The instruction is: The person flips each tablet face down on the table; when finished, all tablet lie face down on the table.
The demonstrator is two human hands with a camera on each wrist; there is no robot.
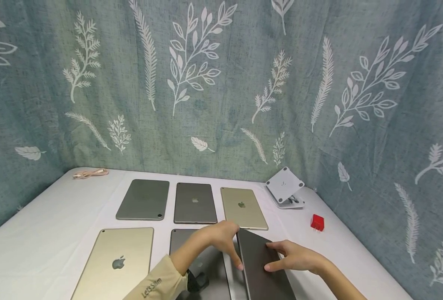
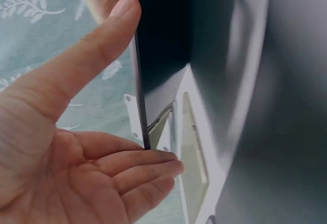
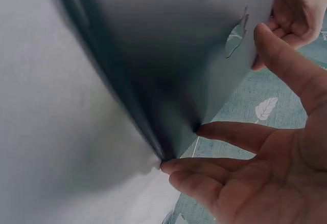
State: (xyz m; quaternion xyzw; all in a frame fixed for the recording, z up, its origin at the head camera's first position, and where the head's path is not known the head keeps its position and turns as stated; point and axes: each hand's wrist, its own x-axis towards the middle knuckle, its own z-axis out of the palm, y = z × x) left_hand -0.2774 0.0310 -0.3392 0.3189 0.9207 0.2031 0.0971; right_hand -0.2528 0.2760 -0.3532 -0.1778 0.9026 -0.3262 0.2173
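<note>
A dark grey tablet (image 1: 257, 250) stands tilted on the white tablecloth, its left long edge raised and its back turned to the right. My left hand (image 1: 223, 239) holds that raised edge; in the left wrist view the thumb (image 2: 115, 24) lies on the edge and the fingers meet the far corner. My right hand (image 1: 296, 258) touches the back with spread fingers. The right wrist view shows its thumb near the shiny logo (image 3: 236, 40) and fingertips by the lower far corner. Another dark tablet (image 1: 212, 271) lies flat, partly under my left wrist.
A large gold tablet (image 1: 105, 254) lies at the left front. Behind are a grey-green tablet (image 1: 144, 200), a dark tablet (image 1: 195, 206) and a gold tablet (image 1: 244, 208). A silver stand (image 1: 284, 185), a red charger (image 1: 317, 222) and a coiled cable (image 1: 90, 173) sit near the edges.
</note>
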